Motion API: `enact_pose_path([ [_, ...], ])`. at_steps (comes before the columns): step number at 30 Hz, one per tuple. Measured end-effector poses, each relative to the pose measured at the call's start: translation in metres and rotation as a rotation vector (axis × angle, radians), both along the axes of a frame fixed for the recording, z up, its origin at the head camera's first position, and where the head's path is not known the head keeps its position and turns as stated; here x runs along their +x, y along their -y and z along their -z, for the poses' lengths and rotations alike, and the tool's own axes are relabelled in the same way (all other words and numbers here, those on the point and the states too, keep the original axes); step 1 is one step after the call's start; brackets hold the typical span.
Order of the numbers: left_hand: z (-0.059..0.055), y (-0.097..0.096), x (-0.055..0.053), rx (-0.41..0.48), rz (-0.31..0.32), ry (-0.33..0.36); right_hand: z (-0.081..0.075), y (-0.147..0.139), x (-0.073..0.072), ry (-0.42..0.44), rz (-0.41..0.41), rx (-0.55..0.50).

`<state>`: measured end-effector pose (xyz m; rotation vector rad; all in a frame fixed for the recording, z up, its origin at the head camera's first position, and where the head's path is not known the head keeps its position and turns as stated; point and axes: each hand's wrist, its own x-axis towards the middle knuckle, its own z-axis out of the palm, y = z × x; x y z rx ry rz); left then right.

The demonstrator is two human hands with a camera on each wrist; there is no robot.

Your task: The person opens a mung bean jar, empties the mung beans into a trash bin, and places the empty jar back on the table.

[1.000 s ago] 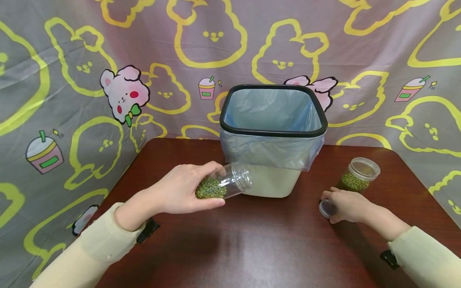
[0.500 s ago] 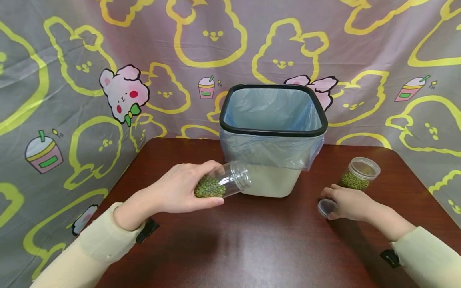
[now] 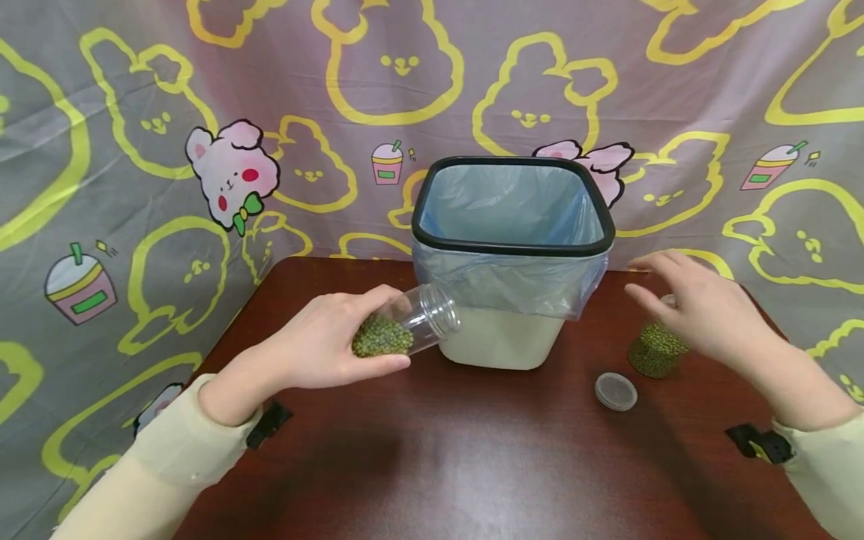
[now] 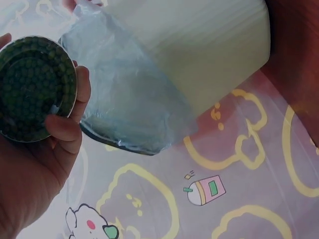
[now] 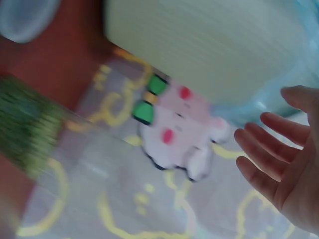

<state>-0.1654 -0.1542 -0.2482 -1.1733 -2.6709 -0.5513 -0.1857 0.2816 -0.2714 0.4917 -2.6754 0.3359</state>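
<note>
My left hand [image 3: 324, 337] grips a clear jar [image 3: 432, 319] tilted sideways, its uncapped mouth toward the right. Green beans [image 3: 382, 337] lie in the jar's lower end; the left wrist view shows them through the jar's base [image 4: 35, 89]. My right hand [image 3: 709, 307] is raised with loosely spread fingers and holds nothing. Behind and below it a second clear jar of green beans [image 3: 656, 351] stands upright on the table, its top mostly hidden by the hand. A round translucent lid [image 3: 616, 391] lies flat on the table in front of that jar.
A cream bin [image 3: 499, 341] with a black rim [image 3: 513, 248] and a bluish plastic liner [image 3: 513, 281] stands at the table's back middle. The dark red-brown table [image 3: 472, 450] meets a patterned cloth backdrop [image 3: 324, 82] behind and at both sides.
My right hand has let go of the lid, leaving it on the table, and has risen toward the upright jar. My left hand with its jar has shifted slightly left and up.
</note>
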Motion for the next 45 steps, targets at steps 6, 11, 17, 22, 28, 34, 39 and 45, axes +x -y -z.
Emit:
enact_pose_path([
  [6, -0.012, 0.007, 0.002, 0.005, -0.049, 0.008, -0.046, 0.005, -0.003, -0.145, -0.019, -0.113],
  [11, -0.024, 0.013, 0.001, 0.019, -0.094, -0.029, -0.067, 0.022, -0.007, -0.186, -0.048, -0.109],
  [17, -0.03, 0.017, -0.003, 0.035, -0.097, -0.073, -0.081, 0.051, -0.017, -0.066, -0.09, -0.003],
  [22, -0.03, 0.019, -0.005, 0.045, -0.102, -0.069, -0.084, 0.071, -0.029, 0.027, -0.08, 0.075],
  [28, -0.032, 0.02, -0.007, 0.05, -0.114, -0.041, -0.077, 0.078, -0.037, 0.088, -0.078, 0.163],
  [34, -0.034, 0.022, -0.012, 0.05, -0.129, -0.043, -0.07, 0.078, -0.037, 0.097, -0.077, 0.148],
  [39, -0.037, 0.022, -0.016, 0.044, -0.153, -0.052, -0.066, 0.079, -0.038, 0.099, -0.093, 0.146],
  [45, -0.048, 0.018, -0.028, 0.032, -0.166, -0.042, -0.064, 0.079, -0.039, 0.07, -0.111, 0.17],
])
